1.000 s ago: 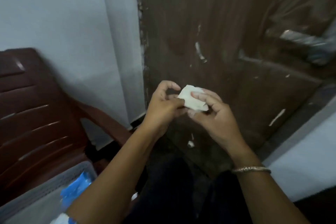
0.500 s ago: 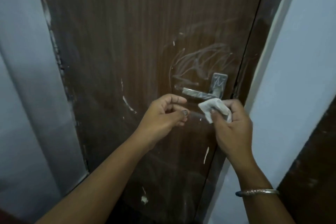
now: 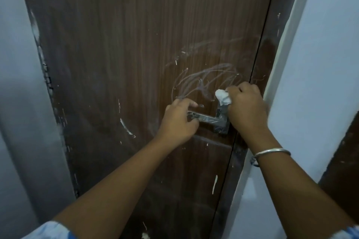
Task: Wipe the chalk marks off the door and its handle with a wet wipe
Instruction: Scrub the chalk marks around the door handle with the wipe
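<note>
A brown door [image 3: 126, 64] is seen shut, with pale chalk marks [image 3: 204, 81] scribbled on it in loops above the handle [image 3: 206, 118]. The metal handle is set near the door's right edge, its lever pointing left from a plate. The lever's free end is grasped by the left hand [image 3: 178, 122]: the fingers [image 3: 191, 104] are curled over the top of it and the thumb is tucked beneath. A crumpled white wipe [image 3: 223, 97] is clenched in the right hand [image 3: 247, 107], whose fingers are closed round it so that only a wad is left showing at the thumb side. The wad is held against the door just above the handle's plate, at the lower right edge of the chalk loops. Fainter chalk streaks are seen higher up on the door. White flecks and scratches are scattered over the wood, and a curved white mark lies left of the handle. A silver bangle [image 3: 272, 152] is worn on the right wrist. Pale walls [image 3: 320, 64] are seen on either side of the door, and a light sleeve edge at the bottom left corner
</note>
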A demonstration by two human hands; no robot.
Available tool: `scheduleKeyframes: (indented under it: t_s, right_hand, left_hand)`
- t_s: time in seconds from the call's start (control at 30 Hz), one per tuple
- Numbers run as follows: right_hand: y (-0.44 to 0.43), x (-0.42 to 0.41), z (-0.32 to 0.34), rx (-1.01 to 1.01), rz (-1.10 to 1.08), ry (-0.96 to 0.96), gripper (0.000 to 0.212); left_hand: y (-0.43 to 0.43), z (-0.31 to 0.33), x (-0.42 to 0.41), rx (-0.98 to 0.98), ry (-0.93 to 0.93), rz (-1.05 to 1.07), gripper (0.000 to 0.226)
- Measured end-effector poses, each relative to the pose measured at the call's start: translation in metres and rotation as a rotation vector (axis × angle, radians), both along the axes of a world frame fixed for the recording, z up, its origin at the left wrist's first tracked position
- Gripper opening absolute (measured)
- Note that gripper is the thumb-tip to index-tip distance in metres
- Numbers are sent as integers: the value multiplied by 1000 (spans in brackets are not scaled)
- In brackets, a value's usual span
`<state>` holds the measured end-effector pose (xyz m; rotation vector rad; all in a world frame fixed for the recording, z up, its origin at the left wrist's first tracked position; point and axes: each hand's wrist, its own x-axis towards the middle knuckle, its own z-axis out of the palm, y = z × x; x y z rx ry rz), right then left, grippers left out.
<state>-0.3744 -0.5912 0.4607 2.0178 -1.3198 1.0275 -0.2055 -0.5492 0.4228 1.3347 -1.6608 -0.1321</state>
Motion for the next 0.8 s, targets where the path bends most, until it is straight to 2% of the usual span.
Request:
scheduleKeyframes:
  t_s: [0.1,0.33,0.43,0.63,0.8]
  right_hand:
    - [-9,8,3,19,-41,140,27]
    - [-13,18,7,90,-69,223,25]
    - [-12,17,9,115,-90,212,26]
    - [-11,13,5,116,-172,73,24]
    - [-10,25,6,113,-102,179,24]
  left_hand:
    - [-5,-1,4,-3,-66,33,38]
    - [-14,-4,10,24,-100,35,42]
    - [-16,-6,7,22,-90,21,43]
    - [-18,-12,8,-1,-100,28,45]
    - [-17,-12,7,-3,-108,32,47]
